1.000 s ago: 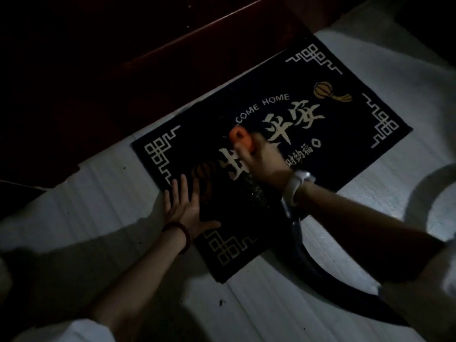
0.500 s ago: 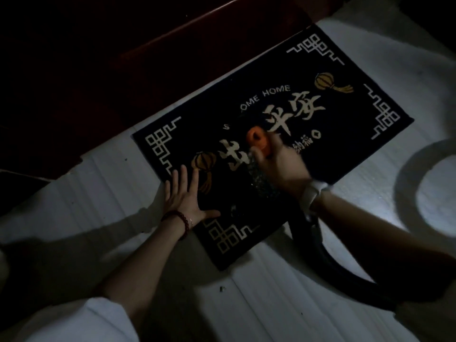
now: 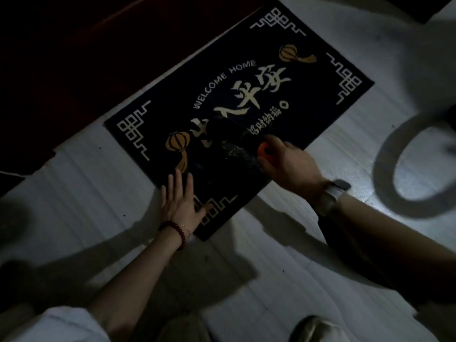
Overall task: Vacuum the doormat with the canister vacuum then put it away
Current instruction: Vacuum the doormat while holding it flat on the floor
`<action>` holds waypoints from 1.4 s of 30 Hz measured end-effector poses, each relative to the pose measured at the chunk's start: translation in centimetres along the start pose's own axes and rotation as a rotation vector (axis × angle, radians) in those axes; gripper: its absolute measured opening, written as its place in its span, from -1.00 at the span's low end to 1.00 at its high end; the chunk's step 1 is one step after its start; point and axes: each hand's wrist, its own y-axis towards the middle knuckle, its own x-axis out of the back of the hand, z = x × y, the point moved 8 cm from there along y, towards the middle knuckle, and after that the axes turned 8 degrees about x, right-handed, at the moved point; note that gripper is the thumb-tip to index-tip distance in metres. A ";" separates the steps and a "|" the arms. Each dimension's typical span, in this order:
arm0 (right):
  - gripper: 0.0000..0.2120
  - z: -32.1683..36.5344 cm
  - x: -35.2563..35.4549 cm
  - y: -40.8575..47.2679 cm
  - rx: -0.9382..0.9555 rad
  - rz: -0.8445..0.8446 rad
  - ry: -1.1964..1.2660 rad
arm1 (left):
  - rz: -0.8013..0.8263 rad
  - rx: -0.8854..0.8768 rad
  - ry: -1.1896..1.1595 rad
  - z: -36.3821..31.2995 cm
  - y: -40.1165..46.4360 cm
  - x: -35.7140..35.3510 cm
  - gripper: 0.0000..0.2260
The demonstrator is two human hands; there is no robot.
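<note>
The fingers point(image 3: 182, 183) of the left hand point(image 3: 181, 206) are spread open and pressed flat on the near corner of the doormat point(image 3: 320, 95), with the thumb reaching over the pale corner pattern; they grip nothing. A dark bead bracelet point(image 3: 175, 230) circles that wrist. The fingers point(image 3: 276, 144) of the right hand point(image 3: 287, 161) are curled shut around an orange grip point(image 3: 263, 154) of the vacuum nozzle, which lies over the mat's near long edge; the nozzle's dark body is too dim to trace clearly, though a speckled patch shows on the mat just left of the grip. A pale watch point(image 3: 335, 191) sits on the right wrist, and a dark hose point(image 3: 350, 245) runs beneath the right forearm towards the lower right. The doormat is black with pale lettering, "WELCOME HOME", and two orange lanterns; it lies flat and skewed on the pale floor point(image 3: 283, 292), its far long edge close beside a dark red threshold point(image 3: 98, 58). A curved shadow loops over the floor at right.
</note>
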 end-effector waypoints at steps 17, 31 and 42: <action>-0.48 2.0 0.1 1.4 0.040 0.030 -0.089 | 0.086 0.042 0.083 -1.4 -0.3 -1.1 -0.17; -0.51 1.2 2.3 3.9 -0.014 -0.021 0.011 | 0.143 0.097 0.048 -1.8 0.2 -1.0 -0.13; -0.48 -1.7 2.6 -4.7 -0.056 0.116 -0.046 | 0.144 0.095 0.049 -2.1 -0.2 -0.7 -0.19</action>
